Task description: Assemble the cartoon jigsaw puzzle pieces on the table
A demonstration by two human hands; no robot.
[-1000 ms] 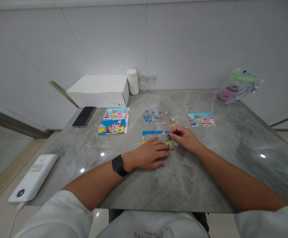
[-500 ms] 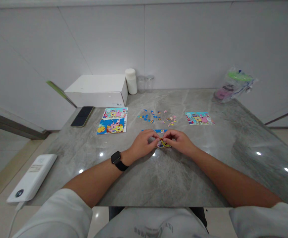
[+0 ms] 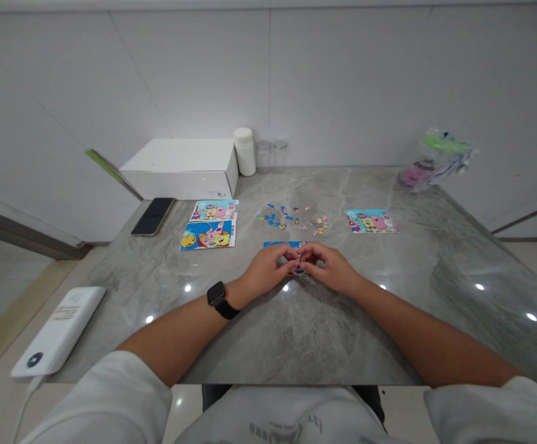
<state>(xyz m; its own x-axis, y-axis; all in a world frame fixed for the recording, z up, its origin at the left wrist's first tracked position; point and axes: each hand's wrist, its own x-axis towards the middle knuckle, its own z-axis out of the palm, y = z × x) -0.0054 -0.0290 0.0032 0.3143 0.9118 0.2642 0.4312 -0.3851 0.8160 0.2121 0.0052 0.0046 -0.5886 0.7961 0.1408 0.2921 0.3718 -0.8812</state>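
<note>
My left hand point(image 3: 270, 266), with a black watch point(image 3: 221, 300) on its wrist, is bent over a small jigsaw picture point(image 3: 274, 245) on the table. From the other side my right hand point(image 3: 332, 269) curls in, so the fingertips of both hands meet above the picture. Both sets of fingers are closed in a pinch; what lies between them is too small and hidden to make out. Most of the jigsaw is covered by the hands, with blue showing along its top edge. Beyond it lie several loose jigsaw pieces point(image 3: 285, 211), blue, pink and yellow.
Left of the pieces are two cartoon cards point(image 3: 208, 235), a phone point(image 3: 153, 217) and a white box point(image 3: 180, 157). A white bottle point(image 3: 245, 153) and two clear jars point(image 3: 279, 157) stand behind. Rightward are another card point(image 3: 372, 221) and a plastic bag point(image 3: 434, 160). A power bank point(image 3: 60, 330) lies front left.
My right hand has shifted slightly left, bringing its fingertips against those of my left hand and covering more of the jigsaw's right side. The left hand has barely moved.
</note>
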